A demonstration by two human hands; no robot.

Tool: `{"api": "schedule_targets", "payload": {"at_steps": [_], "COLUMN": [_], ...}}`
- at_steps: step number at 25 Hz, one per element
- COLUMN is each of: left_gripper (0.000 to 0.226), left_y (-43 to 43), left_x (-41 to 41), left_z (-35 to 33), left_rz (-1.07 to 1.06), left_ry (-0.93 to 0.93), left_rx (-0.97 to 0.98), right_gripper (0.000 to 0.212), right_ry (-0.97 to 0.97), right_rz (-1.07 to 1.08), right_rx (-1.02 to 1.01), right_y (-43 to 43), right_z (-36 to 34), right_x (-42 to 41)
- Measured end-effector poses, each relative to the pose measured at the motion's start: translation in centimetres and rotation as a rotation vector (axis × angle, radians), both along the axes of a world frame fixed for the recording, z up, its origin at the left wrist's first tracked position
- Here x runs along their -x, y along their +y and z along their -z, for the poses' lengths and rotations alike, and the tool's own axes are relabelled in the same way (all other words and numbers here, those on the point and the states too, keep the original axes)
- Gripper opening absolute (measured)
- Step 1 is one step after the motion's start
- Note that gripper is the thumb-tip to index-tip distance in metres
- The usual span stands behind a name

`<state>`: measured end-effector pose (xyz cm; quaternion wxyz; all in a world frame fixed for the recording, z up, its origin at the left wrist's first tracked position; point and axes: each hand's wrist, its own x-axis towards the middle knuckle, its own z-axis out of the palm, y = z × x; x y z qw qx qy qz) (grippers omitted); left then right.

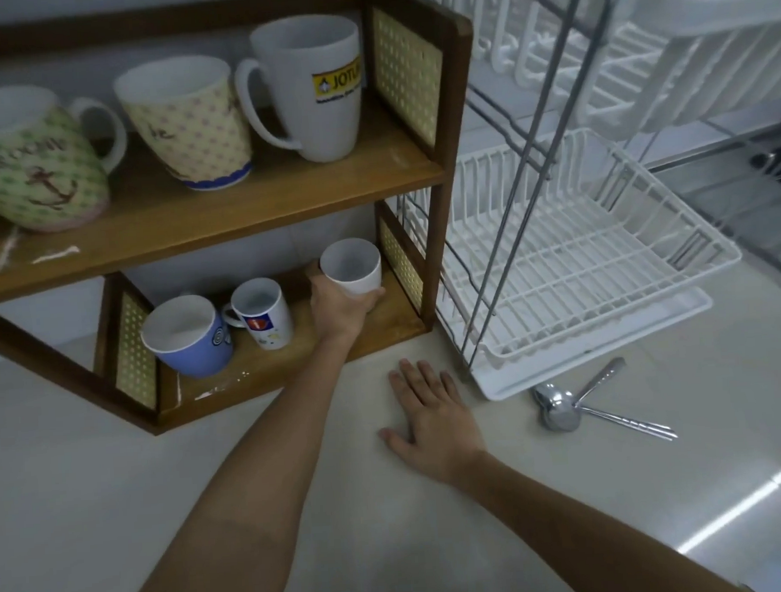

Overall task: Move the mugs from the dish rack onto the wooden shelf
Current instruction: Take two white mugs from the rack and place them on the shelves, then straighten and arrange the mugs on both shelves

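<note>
My left hand (337,305) reaches into the lower level of the wooden shelf (239,204) and grips a plain white mug (352,266) at its right end, upright. Beside it on that level stand a white printed mug (263,313) and a blue mug (187,336). The upper level holds a green patterned mug (29,165), a yellow dotted mug (187,121) and a tall white mug (314,87) with a yellow logo. My right hand (431,418) lies flat on the counter, fingers spread, holding nothing. The white dish rack (572,250) to the right shows no mugs.
A steel frame (535,152) carries the rack's two white wire baskets, with a drip tray (563,354) beneath. Steel spoons (566,406) lie on the pale counter (207,464) in front of the tray. A sink edge shows at far right.
</note>
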<state>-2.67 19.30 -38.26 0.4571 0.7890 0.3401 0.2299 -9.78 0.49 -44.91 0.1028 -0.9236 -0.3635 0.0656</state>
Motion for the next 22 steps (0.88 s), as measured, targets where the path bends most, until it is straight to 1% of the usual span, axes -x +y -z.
{"api": "schedule_targets", "payload": {"at_steps": [3,7,8,9,10,11,12,13,14,15,16,18,19,20,21,22], "left_gripper": [0.099,0.115,0.112,0.102,0.088,0.074,0.060,0.048,0.036,0.027,0.020,0.017,0.019,0.025,0.033,0.046], "left_y": [0.1,-0.3,-0.3,0.3,1.2,2.4,3.7,5.0,6.2,7.4,8.4,10.3,11.0,11.8,12.7,13.5], "left_x": [0.9,4.4,6.1,8.2,10.3,12.5,14.6,16.2,17.7,18.6,18.9,18.5,17.9,17.1,16.2,15.4], "left_z": [-0.6,-3.7,-4.9,-6.5,-8.3,-10.4,-12.9,-15.7,-18.7,-21.4,-24.0,-27.9,-29.2,-30.1,-30.5,-30.9], "left_rz": [0.071,0.153,0.211,0.300,0.416,0.532,0.623,0.681,0.692,0.657,0.583,0.382,0.270,0.181,0.132,0.125], "left_ry": [0.028,0.015,0.036,0.092,0.189,0.287,0.340,0.327,0.257,0.162,0.071,-0.081,-0.134,-0.139,-0.061,0.101], "left_rx": [0.009,0.105,0.091,0.042,-0.027,-0.075,-0.092,-0.067,-0.055,-0.090,-0.173,-0.368,-0.466,-0.558,-0.648,-0.730], "right_gripper": [0.084,0.081,0.079,0.077,0.073,0.070,0.065,0.060,0.053,0.046,0.039,0.031,0.029,0.028,0.029,0.032], "right_ry": [0.006,0.033,0.050,0.069,0.089,0.106,0.113,0.103,0.073,0.035,-0.004,-0.100,-0.152,-0.210,-0.269,-0.331], "right_rz": [0.000,-0.005,-0.001,-0.007,-0.015,-0.024,-0.038,-0.059,-0.091,-0.131,-0.174,-0.264,-0.303,-0.329,-0.339,-0.339], "right_rx": [-0.002,-0.015,-0.014,-0.024,-0.059,-0.126,-0.219,-0.329,-0.448,-0.563,-0.667,-0.808,-0.844,-0.859,-0.844,-0.776], "right_y": [-0.1,0.0,-0.2,-0.1,-0.1,0.2,0.7,1.2,2.2,3.3,4.6,7.2,8.6,10.1,11.6,13.3], "right_z": [0.1,-0.4,-0.6,-1.2,-2.0,-3.2,-4.8,-6.9,-9.6,-12.5,-15.7,-22.2,-25.3,-28.1,-30.8,-33.2], "right_x": [-0.1,-0.1,0.0,0.2,0.3,0.4,0.6,0.7,0.9,1.0,0.9,0.3,-0.2,-0.9,-1.7,-2.5]}}
